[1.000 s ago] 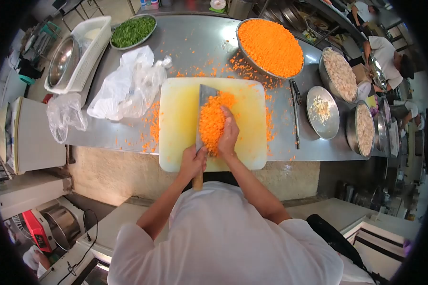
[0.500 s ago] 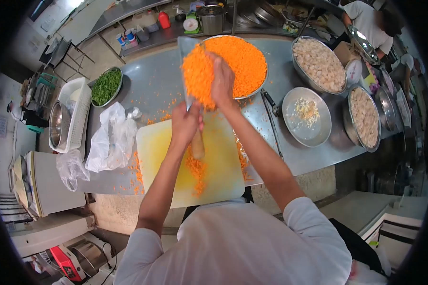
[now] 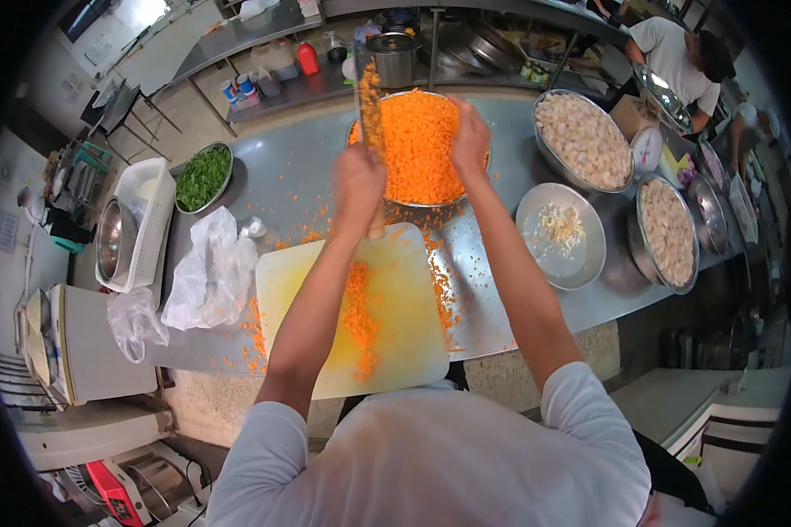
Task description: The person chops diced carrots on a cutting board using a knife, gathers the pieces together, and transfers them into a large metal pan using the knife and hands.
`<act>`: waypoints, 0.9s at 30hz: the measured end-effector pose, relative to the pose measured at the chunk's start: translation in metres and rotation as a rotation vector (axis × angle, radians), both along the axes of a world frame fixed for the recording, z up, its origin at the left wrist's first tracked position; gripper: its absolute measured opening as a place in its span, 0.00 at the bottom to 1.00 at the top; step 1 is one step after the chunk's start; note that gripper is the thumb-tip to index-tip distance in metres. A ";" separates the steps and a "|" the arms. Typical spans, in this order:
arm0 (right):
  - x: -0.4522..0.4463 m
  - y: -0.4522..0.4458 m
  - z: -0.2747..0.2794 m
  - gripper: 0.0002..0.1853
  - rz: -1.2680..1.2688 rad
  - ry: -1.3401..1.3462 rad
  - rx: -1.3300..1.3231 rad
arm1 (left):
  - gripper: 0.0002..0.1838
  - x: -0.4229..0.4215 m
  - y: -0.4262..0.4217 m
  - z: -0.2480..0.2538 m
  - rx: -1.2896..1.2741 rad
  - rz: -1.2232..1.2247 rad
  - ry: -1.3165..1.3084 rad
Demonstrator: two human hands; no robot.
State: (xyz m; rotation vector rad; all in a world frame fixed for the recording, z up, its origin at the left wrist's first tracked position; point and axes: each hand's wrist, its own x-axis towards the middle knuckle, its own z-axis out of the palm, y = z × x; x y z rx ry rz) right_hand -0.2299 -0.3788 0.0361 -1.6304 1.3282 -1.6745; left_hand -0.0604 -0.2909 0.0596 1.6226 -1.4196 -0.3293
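Observation:
My left hand is wrapped round the handle of a cleaver, whose blade stands on edge over the left side of a large metal bowl, with orange bits stuck to it. Chopped orange pieces are heaped in that bowl. At the bowl's right rim is my right hand, its fingers bent and nothing seen held in them. Nearer my body lies a white cutting board, stained yellow, with a strip of orange bits on it.
Plastic bags, chopped greens and a white basket are at left. To the right are a shallow bowl with pale bits and two bowls of pale chunks. A person stands at the upper right.
Both hands have gone from the board to the bowl. The orange heap between cleaver and right hand is now in the bowl. The blade has turned on edge and the right hand has moved away from it.

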 end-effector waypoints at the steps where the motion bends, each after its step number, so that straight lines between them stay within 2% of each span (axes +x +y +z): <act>1: -0.004 0.021 -0.003 0.25 -0.012 -0.003 -0.091 | 0.13 0.007 0.024 0.017 0.062 -0.022 0.170; 2: -0.007 0.046 -0.006 0.24 -0.027 -0.007 -0.183 | 0.14 0.017 0.052 0.029 0.124 -0.047 0.338; 4: -0.008 0.097 -0.034 0.21 -0.015 0.101 -0.299 | 0.13 0.050 0.100 0.015 0.161 -0.029 0.478; 7: 0.021 0.169 -0.100 0.19 0.292 -0.302 0.033 | 0.14 0.103 0.178 -0.004 0.258 -0.058 0.380; 8: 0.033 0.187 -0.109 0.19 0.344 -0.302 0.157 | 0.16 0.121 0.198 -0.013 0.314 -0.049 0.358; 10: 0.056 0.199 -0.131 0.22 0.399 -0.022 0.200 | 0.16 0.167 0.227 -0.044 0.472 -0.012 0.122; 11: 0.070 0.204 -0.138 0.22 0.394 -0.024 0.199 | 0.16 0.192 0.229 -0.061 0.473 -0.017 0.120; 13: 0.097 0.215 -0.147 0.27 0.219 0.719 0.039 | 0.16 0.223 0.234 -0.086 0.209 -0.051 -0.621; 14: 0.106 0.220 -0.152 0.30 0.291 0.740 0.058 | 0.16 0.231 0.235 -0.097 0.216 -0.049 -0.618; 15: 0.114 0.232 -0.151 0.30 0.298 0.744 0.065 | 0.12 0.234 0.225 -0.099 0.278 -0.034 -0.645; 16: 0.119 0.244 -0.148 0.29 0.424 0.684 0.115 | 0.10 0.235 0.214 -0.104 0.340 -0.019 -0.669; 17: 0.123 0.252 -0.142 0.28 0.545 0.624 0.160 | 0.09 0.233 0.204 -0.113 0.320 -0.067 -0.701; 21: 0.117 0.308 -0.119 0.26 0.627 0.459 0.127 | 0.06 0.188 0.180 -0.122 0.247 -0.314 -0.789; 22: 0.110 0.322 -0.109 0.24 0.594 0.366 0.071 | 0.06 0.175 0.183 -0.119 0.217 -0.412 -0.782; 23: 0.102 0.335 -0.100 0.22 0.558 0.272 0.017 | 0.06 0.163 0.192 -0.120 0.223 -0.407 -0.768; 25: 0.084 0.351 -0.089 0.20 0.439 0.216 -0.025 | 0.06 0.146 0.209 -0.121 0.210 -0.575 -0.833; 27: 0.066 0.355 -0.077 0.19 0.305 0.162 -0.107 | 0.07 0.144 0.238 -0.120 0.215 -0.633 -0.822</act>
